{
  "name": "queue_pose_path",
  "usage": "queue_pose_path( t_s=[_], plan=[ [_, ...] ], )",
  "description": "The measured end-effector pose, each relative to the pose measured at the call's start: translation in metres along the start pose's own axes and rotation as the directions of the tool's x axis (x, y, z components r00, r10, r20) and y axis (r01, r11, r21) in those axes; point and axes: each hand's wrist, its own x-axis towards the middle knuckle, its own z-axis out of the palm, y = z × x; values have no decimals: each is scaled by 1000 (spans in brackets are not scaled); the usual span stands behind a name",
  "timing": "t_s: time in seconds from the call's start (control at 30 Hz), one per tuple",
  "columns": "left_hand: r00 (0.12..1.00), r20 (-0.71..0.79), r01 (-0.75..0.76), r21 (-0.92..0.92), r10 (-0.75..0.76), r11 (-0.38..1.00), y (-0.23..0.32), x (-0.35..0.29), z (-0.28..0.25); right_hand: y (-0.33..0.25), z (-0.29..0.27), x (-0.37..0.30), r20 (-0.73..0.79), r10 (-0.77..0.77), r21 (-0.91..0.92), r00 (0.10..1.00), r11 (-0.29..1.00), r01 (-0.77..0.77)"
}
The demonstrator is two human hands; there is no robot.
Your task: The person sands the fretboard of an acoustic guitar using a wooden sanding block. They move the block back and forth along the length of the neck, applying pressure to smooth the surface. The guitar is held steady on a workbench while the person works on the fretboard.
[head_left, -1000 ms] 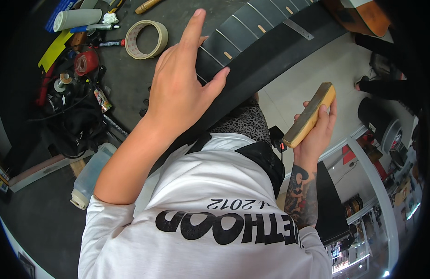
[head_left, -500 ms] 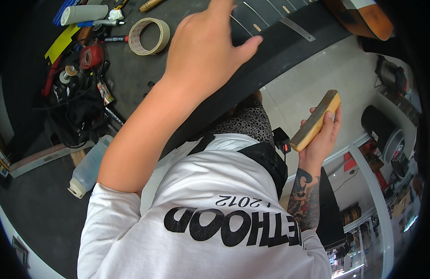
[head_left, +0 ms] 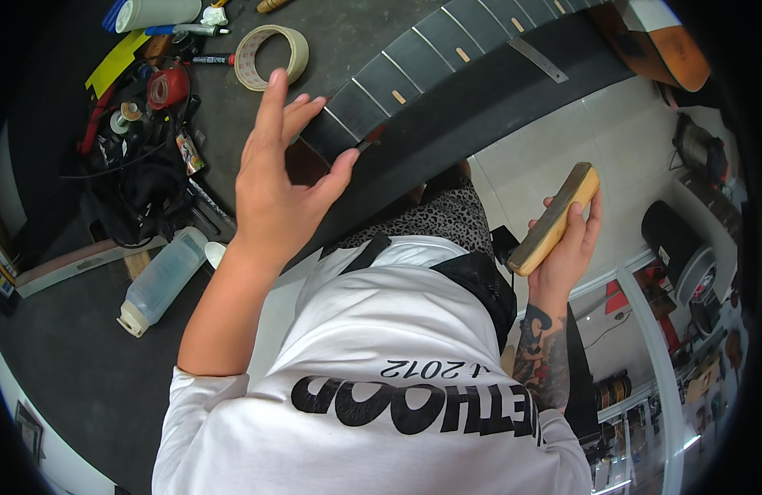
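Note:
A guitar neck with a dark fretboard, metal frets and small pale inlays slants across the upper middle. At its lower left end, my left hand is open, thumb and fingers spread to either side of it. Whether the fingertips touch the neck I cannot tell. My right hand grips a wooden block with a dark flat face, held away from the bench over the tiled floor. A thin metal strip with a hole lies along the neck's near edge.
A masking tape roll sits beyond my left hand. Pens, a red tape roll, cables and other tools clutter the dark bench on the left. A translucent bottle lies nearer. The orange-brown guitar body is at the upper right.
My left hand has moved left and nearer along the fretboard to the neck's end, uncovering the frets. My right hand still grips the block in nearly the same place.

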Motion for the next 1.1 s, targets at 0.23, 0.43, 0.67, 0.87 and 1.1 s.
queue_pose_path(
  t_s=[0.23,0.43,0.67,0.87,1.1],
  plan=[
    [994,-27,-107,0,107,994,11,51,33,-9,-6,-2,66,47,78,997,996,-52],
    [995,102,26,-68,-19,997,40,92,41,-21,5,-1,122,36,115,992,992,-50],
    [913,329,361,-382,-240,850,-23,54,7,-36,55,-9,222,-86,150,971,987,54],
    [827,556,458,-584,-80,671,-45,71,16,-33,129,-32,120,-234,270,965,943,195],
    [710,698,665,-709,97,237,-55,84,53,-13,186,-48,-41,-374,333,927,869,365]
  ],
)
